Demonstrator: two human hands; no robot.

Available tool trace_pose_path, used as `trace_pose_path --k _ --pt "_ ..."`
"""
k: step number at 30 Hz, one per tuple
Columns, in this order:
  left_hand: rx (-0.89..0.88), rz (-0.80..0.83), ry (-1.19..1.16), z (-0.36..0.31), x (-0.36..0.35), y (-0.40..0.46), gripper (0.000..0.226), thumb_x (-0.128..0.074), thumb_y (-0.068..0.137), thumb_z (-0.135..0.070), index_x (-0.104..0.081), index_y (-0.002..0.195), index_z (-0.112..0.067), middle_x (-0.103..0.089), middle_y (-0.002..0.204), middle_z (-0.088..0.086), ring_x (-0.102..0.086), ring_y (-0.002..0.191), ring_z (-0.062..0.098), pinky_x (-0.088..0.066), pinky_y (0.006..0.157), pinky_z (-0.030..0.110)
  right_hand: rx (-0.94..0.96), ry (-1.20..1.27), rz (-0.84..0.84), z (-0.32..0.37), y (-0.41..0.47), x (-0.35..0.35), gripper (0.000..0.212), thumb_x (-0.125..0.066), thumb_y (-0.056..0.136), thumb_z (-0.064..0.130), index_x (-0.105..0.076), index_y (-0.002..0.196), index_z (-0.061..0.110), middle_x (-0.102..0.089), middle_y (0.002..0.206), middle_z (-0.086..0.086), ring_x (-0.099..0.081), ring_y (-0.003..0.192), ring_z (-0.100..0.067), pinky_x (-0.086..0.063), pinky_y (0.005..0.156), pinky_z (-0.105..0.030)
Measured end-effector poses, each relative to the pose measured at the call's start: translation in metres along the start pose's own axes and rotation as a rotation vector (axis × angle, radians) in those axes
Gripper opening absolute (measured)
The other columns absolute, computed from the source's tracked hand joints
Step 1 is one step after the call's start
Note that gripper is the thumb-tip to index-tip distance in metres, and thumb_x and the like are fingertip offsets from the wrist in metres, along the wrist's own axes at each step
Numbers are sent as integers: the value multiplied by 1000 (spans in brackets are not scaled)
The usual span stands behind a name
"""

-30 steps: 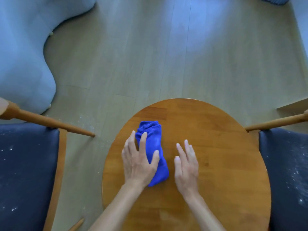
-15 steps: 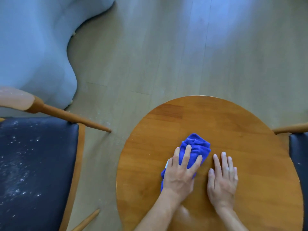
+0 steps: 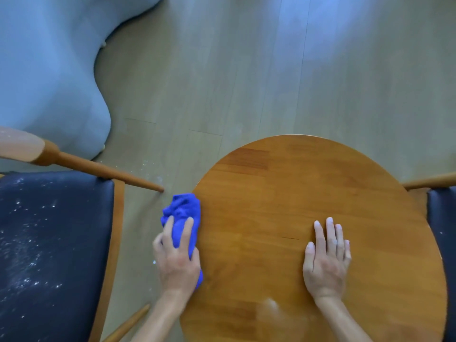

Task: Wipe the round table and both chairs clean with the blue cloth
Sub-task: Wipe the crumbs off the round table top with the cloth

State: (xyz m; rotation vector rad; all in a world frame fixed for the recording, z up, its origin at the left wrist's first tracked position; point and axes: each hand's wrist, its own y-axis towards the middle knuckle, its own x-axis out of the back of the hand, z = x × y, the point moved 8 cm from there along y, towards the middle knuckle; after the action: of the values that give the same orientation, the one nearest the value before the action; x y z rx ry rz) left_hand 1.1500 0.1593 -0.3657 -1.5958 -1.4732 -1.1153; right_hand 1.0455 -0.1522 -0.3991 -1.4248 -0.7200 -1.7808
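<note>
**Operator:** Left hand (image 3: 176, 257) is what I'm watching. It grasps the blue cloth (image 3: 183, 215), fingers curled over the bunched fabric, right at the left rim of the round bench (image 3: 308, 183). Most of the cloth hangs past the edge, over the floor (image 3: 222, 70).

**Observer:** And the other one?

**Operator:** Right hand (image 3: 327, 257) lies released, palm down with fingers straight, flat on the wood toward the right side. I'd say it is only steadying me.

**Observer:** How far along are we?

**Operator:** By my reckoning, early. The bench top looks mostly clean, though I see a pale smear near the front edge between my forearms, so it may want another pass. The left chair (image 3: 49, 243) has white specks scattered all over its dark seat, plainly not wiped. The right chair (image 3: 441, 230) shows only a sliver, with a few specks on it too.

**Observer:** So both seats remain?

**Operator:** That's my judgement. There's also some white dust on the floor between the left chair and the bench.
</note>
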Motion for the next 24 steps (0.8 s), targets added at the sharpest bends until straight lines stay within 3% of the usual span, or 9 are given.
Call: trace_pose_path --k 3,8,11,14,17,21,24 --pt "-236 106 22 -60 -23 -57 56 -47 75 -20 -49 130 -28 -40 140 14 -47 101 39 -50 85 51 -4 7 7 0 0 1 52 -29 95 27 -43 143 12 -32 155 -10 -21 145 -25 -4 119 -36" --pt "-471 336 -69 -166 -69 -104 62 -64 65 -23 -54 124 -36 -42 140 7 -47 103 31 -54 73 41 -23 176 30 -5 6 2 53 -28 93 30 -53 137 12 -35 153 -5 -22 144 -18 -6 117 -31" --pt "-422 349 -41 -166 -76 -80 75 -74 59 -22 -51 128 -37 -42 141 7 -47 101 29 -50 74 38 -115 462 66 -10 10 10 63 -23 90 40 -51 138 9 -30 154 2 -19 144 -8 -3 118 -24" --pt "-357 407 -180 -159 -66 -61 68 -69 71 -37 -45 135 -38 -37 148 5 -47 110 29 -46 84 38 -137 559 1 10 -3 33 63 -30 90 41 -49 137 4 -36 152 -12 -28 142 -20 -18 117 -32" --pt "-226 343 -453 -128 -36 -35 57 -53 82 -44 -42 138 -35 -33 149 6 -45 119 28 -37 102 39 -113 476 -29 54 -37 40 59 -39 87 40 -54 134 7 -39 147 -21 -37 134 -33 -26 112 -42" --pt "-30 328 -242 -40 -8 -15 56 -31 86 -43 -50 136 -27 -35 150 2 -32 133 23 -23 111 35 -246 307 48 95 -65 11 70 -50 82 50 -46 142 13 -25 155 -23 -30 138 -40 -31 107 -49" --pt "19 469 -289 -11 -12 -31 55 -28 88 -37 -52 135 -22 -30 154 -3 -15 143 15 -9 113 23 -305 218 45 113 -63 0 64 -52 82 43 -52 137 12 -34 150 -25 -40 131 -43 -45 93 -50"
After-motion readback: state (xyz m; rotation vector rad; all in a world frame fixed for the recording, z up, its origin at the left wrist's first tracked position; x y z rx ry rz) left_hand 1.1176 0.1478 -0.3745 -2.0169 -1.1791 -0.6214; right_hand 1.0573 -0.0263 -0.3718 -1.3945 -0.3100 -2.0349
